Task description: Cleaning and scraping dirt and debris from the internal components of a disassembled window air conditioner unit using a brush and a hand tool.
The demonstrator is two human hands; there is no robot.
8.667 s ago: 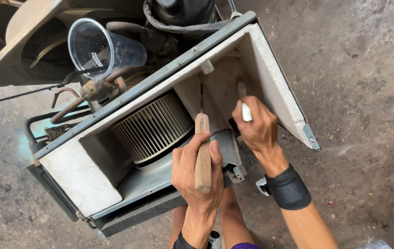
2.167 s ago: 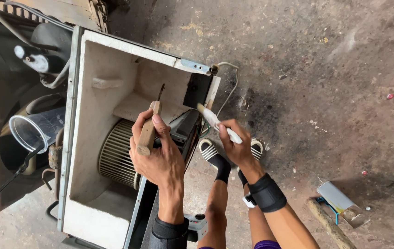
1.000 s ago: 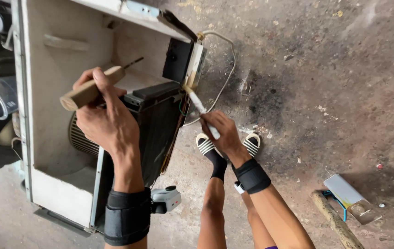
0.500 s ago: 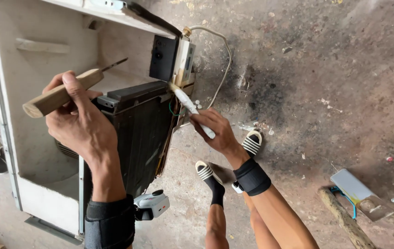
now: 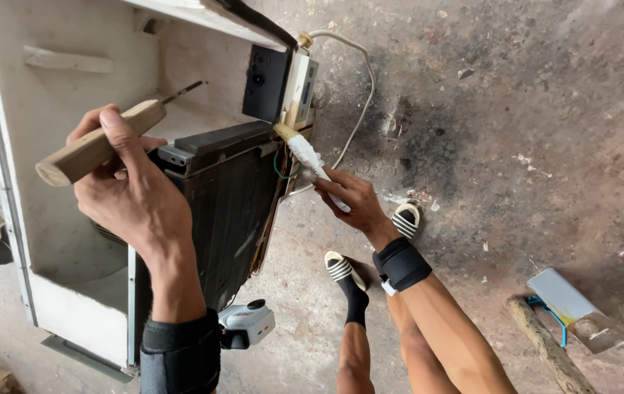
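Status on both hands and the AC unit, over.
Left hand shut on wooden-handled tool, resting at the coil block. Right hand shut on white brush, bristles at the corner control box. Wire hangs beside it.

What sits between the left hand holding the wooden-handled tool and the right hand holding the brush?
In the head view, the dark finned coil stands between the left hand and right hand.

A metal plate (image 5: 564, 299) lies beside a wooden stick (image 5: 542, 346) on the concrete floor (image 5: 516, 109).

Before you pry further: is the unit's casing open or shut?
Open: casing shows its bare interior and dark finned coil.
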